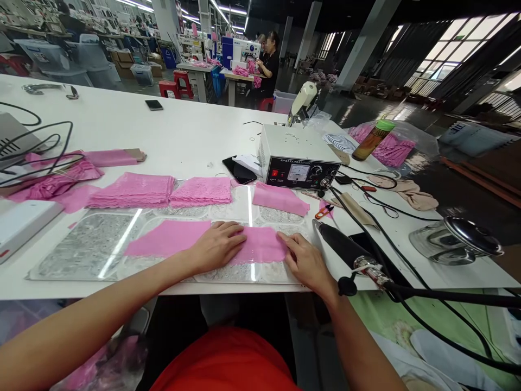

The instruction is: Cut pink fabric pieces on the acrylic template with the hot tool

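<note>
A long pink fabric strip (pixel 166 238) lies on the grey marble-patterned board in front of me, with a visible edge where two pieces meet or overlap near its middle. My left hand (pixel 222 244) rests flat across this middle part, fingers stretched to the right. At the strip's right end, my right hand (pixel 303 259) touches the edge with an extended index finger; its thumb sits lower and apart, the other fingers curled. Behind the strip are two stacks of pink lace-textured pieces (pixel 130 190) and a single pink piece (pixel 280 201).
Right of the board lies a black handheld tool (pixel 342 244) with cables, near orange thread snips (pixel 324 212). A control box (pixel 301 157) stands behind. A glass pot (pixel 451 241) and a green-capped bottle (pixel 372 140) are farther right. A white device (pixel 28 228) sits left.
</note>
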